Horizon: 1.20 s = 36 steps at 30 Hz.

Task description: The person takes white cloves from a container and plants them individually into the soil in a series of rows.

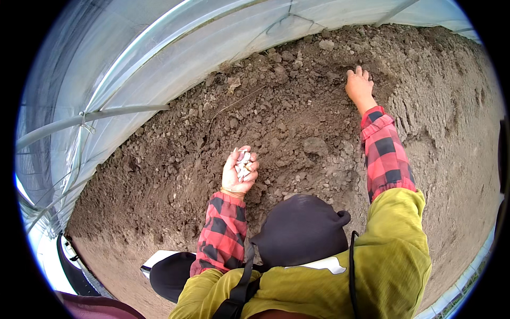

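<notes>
My left hand, palm up, cups several pale garlic cloves above the loose soil. Farther forward and to the right, my right hand reaches down to the dug soil with its back towards me. Its fingertips are at the ground, and whatever may lie under them is hidden. Close to my body, between my two arms, sits a dark rounded bag-like thing with a small loop on its right side.
Clear plastic sheeting of a greenhouse tunnel slopes along the left and far side. A metal pipe juts from it towards the soil. Smoother, compacted soil spreads to the right. A large clod lies between my hands.
</notes>
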Each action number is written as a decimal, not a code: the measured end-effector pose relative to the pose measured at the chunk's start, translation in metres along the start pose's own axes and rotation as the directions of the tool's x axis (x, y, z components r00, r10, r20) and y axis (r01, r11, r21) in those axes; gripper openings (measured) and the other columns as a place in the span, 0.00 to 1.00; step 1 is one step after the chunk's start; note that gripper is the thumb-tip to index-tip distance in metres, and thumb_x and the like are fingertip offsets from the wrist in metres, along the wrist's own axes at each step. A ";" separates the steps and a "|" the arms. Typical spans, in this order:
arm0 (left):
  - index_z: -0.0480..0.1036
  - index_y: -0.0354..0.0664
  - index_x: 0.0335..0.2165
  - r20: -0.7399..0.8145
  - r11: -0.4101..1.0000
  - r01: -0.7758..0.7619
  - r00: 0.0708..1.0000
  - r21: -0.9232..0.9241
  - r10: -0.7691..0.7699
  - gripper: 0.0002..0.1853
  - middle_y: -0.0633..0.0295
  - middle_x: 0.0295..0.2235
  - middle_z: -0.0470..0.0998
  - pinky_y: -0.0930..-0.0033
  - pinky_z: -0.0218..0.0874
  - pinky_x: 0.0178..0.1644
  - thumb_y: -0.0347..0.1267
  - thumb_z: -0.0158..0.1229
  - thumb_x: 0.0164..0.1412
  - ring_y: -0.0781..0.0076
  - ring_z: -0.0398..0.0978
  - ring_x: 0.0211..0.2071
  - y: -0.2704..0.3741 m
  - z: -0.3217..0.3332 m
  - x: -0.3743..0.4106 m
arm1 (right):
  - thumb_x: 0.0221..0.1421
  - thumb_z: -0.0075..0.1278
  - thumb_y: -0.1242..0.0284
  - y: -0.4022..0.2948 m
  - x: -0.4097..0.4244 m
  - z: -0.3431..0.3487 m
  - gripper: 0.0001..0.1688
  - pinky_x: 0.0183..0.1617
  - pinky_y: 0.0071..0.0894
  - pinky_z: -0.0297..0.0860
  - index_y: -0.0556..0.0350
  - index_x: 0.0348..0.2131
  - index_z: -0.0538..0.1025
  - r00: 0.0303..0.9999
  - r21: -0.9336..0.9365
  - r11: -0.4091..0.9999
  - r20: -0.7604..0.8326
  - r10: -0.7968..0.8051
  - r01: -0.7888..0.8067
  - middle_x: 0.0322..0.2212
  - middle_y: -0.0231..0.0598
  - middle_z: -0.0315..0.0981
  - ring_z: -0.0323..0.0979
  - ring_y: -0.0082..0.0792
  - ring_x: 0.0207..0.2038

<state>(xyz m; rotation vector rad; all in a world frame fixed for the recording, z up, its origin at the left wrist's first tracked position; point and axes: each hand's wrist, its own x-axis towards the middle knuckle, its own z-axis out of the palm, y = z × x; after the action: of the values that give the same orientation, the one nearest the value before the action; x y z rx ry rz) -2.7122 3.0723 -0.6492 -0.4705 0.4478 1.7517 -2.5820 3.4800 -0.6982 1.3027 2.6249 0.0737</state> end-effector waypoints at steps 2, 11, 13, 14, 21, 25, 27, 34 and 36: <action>0.67 0.42 0.40 -0.025 1.000 -0.004 1.000 0.013 0.004 0.15 0.56 0.30 0.66 0.80 0.52 0.13 0.40 0.48 0.59 0.70 0.63 0.25 0.000 0.001 0.010 | 0.47 0.50 0.68 -0.005 0.002 -0.008 0.29 0.51 0.55 0.60 0.53 0.49 0.63 0.968 0.149 0.979 0.225 0.107 -0.143 0.52 0.46 0.56 0.56 0.52 0.53; 0.67 0.41 0.40 -0.069 0.999 -0.017 0.997 0.028 0.019 0.17 0.56 0.28 0.67 0.81 0.50 0.13 0.43 0.48 0.59 0.72 0.63 0.24 -0.007 0.005 0.033 | 0.38 0.59 0.65 -0.053 -0.002 0.032 0.41 0.59 0.38 0.53 0.55 0.53 0.62 0.958 0.837 0.543 -0.210 0.195 0.073 0.53 0.55 0.54 0.53 0.53 0.55; 0.67 0.40 0.40 -0.077 1.000 -0.030 0.997 0.001 0.030 0.19 0.57 0.28 0.66 0.81 0.49 0.12 0.45 0.46 0.60 0.72 0.62 0.23 -0.005 0.002 0.032 | 0.44 0.55 0.67 -0.085 -0.036 0.007 0.33 0.59 0.39 0.53 0.51 0.51 0.66 0.948 0.674 0.688 -0.313 -0.064 0.269 0.53 0.50 0.55 0.54 0.51 0.55; 0.67 0.40 0.40 -0.082 0.999 -0.034 0.996 0.011 0.035 0.20 0.57 0.28 0.66 0.81 0.49 0.12 0.45 0.45 0.60 0.71 0.62 0.23 -0.005 0.004 0.033 | 0.45 0.53 0.69 -0.095 -0.049 0.005 0.30 0.59 0.39 0.54 0.51 0.50 0.67 0.953 0.710 0.636 -0.203 -0.225 0.301 0.54 0.48 0.54 0.54 0.51 0.56; 0.66 0.40 0.43 -0.065 1.000 -0.025 0.998 0.017 0.026 0.20 0.58 0.29 0.67 0.80 0.49 0.13 0.43 0.42 0.60 0.71 0.62 0.23 -0.006 0.001 0.042 | 0.48 0.51 0.73 -0.124 -0.060 0.020 0.21 0.56 0.37 0.59 0.53 0.44 0.72 0.922 0.770 0.550 -0.129 -0.364 0.324 0.55 0.47 0.55 0.59 0.48 0.54; 0.67 0.41 0.40 -0.063 0.994 -0.003 0.998 0.107 0.009 0.17 0.59 0.28 0.68 0.81 0.48 0.12 0.41 0.42 0.61 0.73 0.63 0.22 -0.009 0.005 0.049 | 0.50 0.52 0.70 -0.141 -0.098 -0.016 0.16 0.53 0.31 0.61 0.55 0.41 0.74 0.786 0.970 0.083 -0.134 -0.604 0.229 0.45 0.42 0.67 0.64 0.37 0.50; 0.67 0.41 0.38 -0.075 0.982 0.020 0.997 0.189 -0.006 0.16 0.60 0.27 0.68 0.81 0.47 0.11 0.41 0.42 0.61 0.73 0.63 0.20 -0.013 0.013 0.054 | 0.53 0.51 0.69 -0.145 -0.117 -0.031 0.19 0.48 0.26 0.63 0.65 0.42 0.71 0.720 0.976 -0.144 0.016 -0.694 -0.161 0.40 0.37 0.68 0.66 0.27 0.44; 0.65 0.42 0.38 -0.169 0.921 0.145 0.982 0.362 -0.088 0.14 0.59 0.24 0.70 0.82 0.48 0.10 0.41 0.42 0.62 0.74 0.66 0.17 -0.029 0.026 0.060 | 0.42 0.56 0.70 -0.128 -0.131 -0.039 0.12 0.43 0.33 0.64 0.55 0.31 0.77 0.758 0.899 0.162 -0.234 -0.609 0.407 0.32 0.36 0.70 0.67 0.37 0.38; 0.65 0.42 0.39 -0.145 0.922 0.166 0.982 0.351 -0.121 0.15 0.58 0.26 0.70 0.82 0.48 0.10 0.42 0.42 0.63 0.73 0.67 0.17 -0.034 0.032 0.063 | 0.43 0.56 0.68 -0.119 -0.133 -0.042 0.10 0.41 0.35 0.64 0.53 0.28 0.77 0.774 0.874 0.235 -0.217 -0.594 0.425 0.29 0.34 0.70 0.67 0.38 0.37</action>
<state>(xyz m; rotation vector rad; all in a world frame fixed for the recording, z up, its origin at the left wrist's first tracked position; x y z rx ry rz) -2.6951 3.1479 -0.6577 -0.3355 0.7874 1.4609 -2.6056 3.3046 -0.6518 0.3692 2.7806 -1.7055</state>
